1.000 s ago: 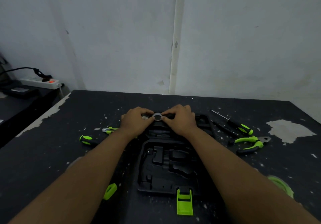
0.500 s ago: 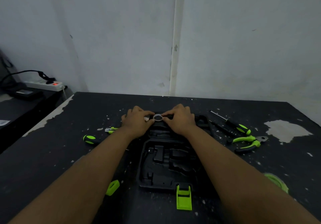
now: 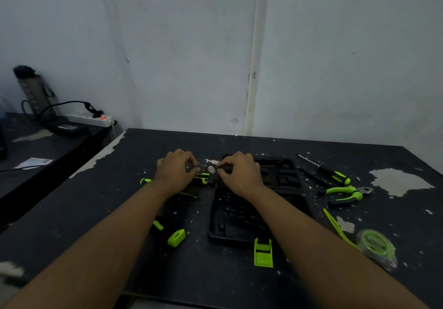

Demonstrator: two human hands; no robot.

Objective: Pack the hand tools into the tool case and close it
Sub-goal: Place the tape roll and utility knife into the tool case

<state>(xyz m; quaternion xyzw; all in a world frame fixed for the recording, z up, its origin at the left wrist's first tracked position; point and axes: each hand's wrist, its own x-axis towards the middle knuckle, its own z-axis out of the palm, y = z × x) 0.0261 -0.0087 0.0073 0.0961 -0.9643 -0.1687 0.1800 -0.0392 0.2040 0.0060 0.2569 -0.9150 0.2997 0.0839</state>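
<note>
Left hand [image 3: 176, 173] and right hand [image 3: 241, 173] now apart at tool case [image 3: 282, 181]; curled fingers, grip unclear

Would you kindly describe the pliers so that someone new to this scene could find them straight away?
Start at the open black tool case in the middle of the dark table and look just to its right. The pliers lie flat there, on the near side of the straight green-tipped screwdriver. Only they have two curved green handles joining at a grey metal head.
</note>
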